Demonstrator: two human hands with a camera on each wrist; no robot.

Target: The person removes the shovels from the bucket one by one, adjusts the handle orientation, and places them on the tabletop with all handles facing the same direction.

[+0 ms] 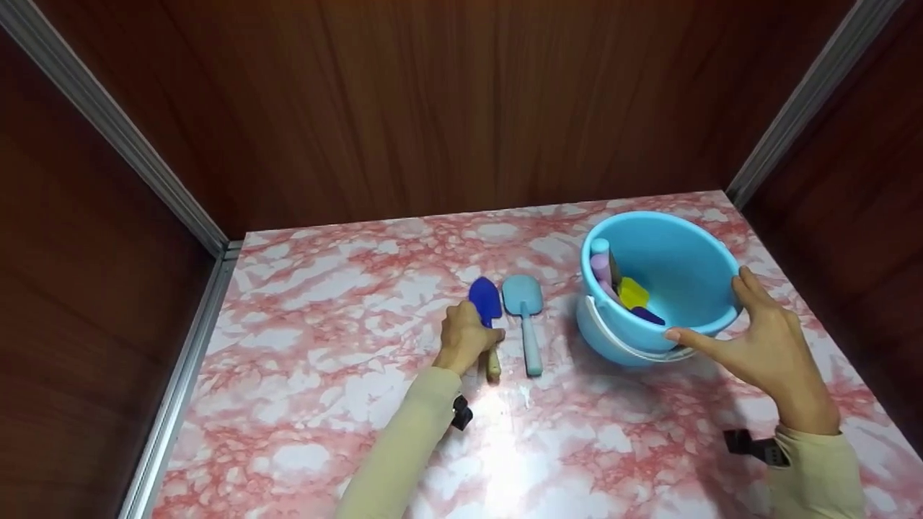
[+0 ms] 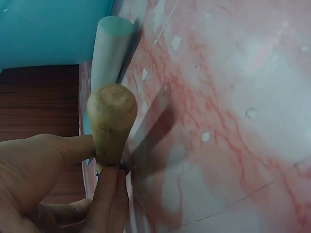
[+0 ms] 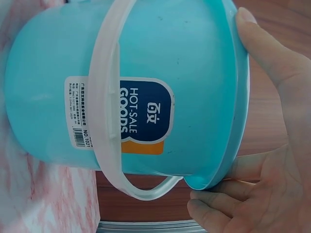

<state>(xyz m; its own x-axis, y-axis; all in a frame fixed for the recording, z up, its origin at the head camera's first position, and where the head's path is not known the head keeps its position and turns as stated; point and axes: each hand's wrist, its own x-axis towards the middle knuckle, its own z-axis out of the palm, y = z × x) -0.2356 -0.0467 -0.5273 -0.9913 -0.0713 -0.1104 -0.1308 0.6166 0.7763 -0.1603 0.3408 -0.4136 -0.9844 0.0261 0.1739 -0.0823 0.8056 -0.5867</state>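
My left hand (image 1: 463,339) pinches a small blue garden trowel (image 1: 484,295) between thumb and fingers, near where the blade meets its wooden handle (image 2: 112,116). Just right of it on the table lies a pale blue-green toy shovel (image 1: 523,294), blade toward the back. My right hand (image 1: 775,353) grips the rim of a light blue bucket (image 1: 613,335), thumb at the front and fingers at the right side. Inside the bucket are purple handles (image 1: 601,267), a yellow piece (image 1: 634,293) and a dark blue piece (image 1: 647,315); their lower parts are hidden.
The table (image 1: 310,375) has a red and white marbled top. Dark wood panels (image 1: 433,108) stand at the back and both sides, with metal strips (image 1: 144,158) at the corners. A white bucket handle (image 3: 104,97) hangs down the bucket's front.
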